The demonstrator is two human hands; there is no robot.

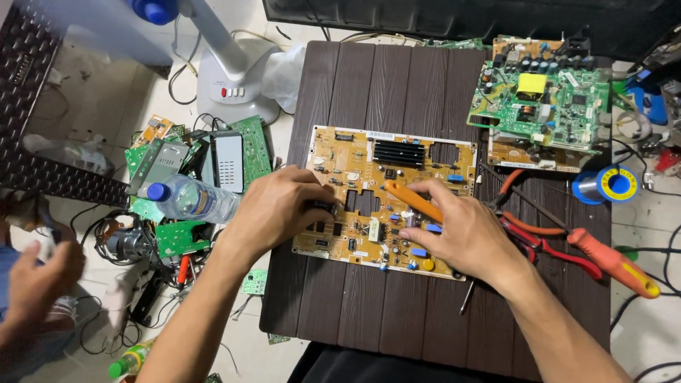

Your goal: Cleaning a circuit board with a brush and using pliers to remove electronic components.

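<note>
A yellow circuit board (355, 152) with a black finned heat sink (399, 153) lies flat on a dark wooden table (369, 312). My left hand (273, 209) rests on the board's left side, fingers pinching a small dark part there. My right hand (464, 230) sits over the board's right half and grips an orange-handled tool (411, 200) whose handle points up and left. A thin metal shaft (466, 298) pokes out below that hand, past the board's lower edge.
A stack of green circuit boards (543, 99) sits at the table's back right. Red-handled pliers (546, 245), an orange-handled screwdriver (613, 262) and a solder spool (613, 184) lie right. On the floor left: loose boards (213, 159), a water bottle (188, 200), a fan base (237, 81). Another person's hand (39, 280) is far left.
</note>
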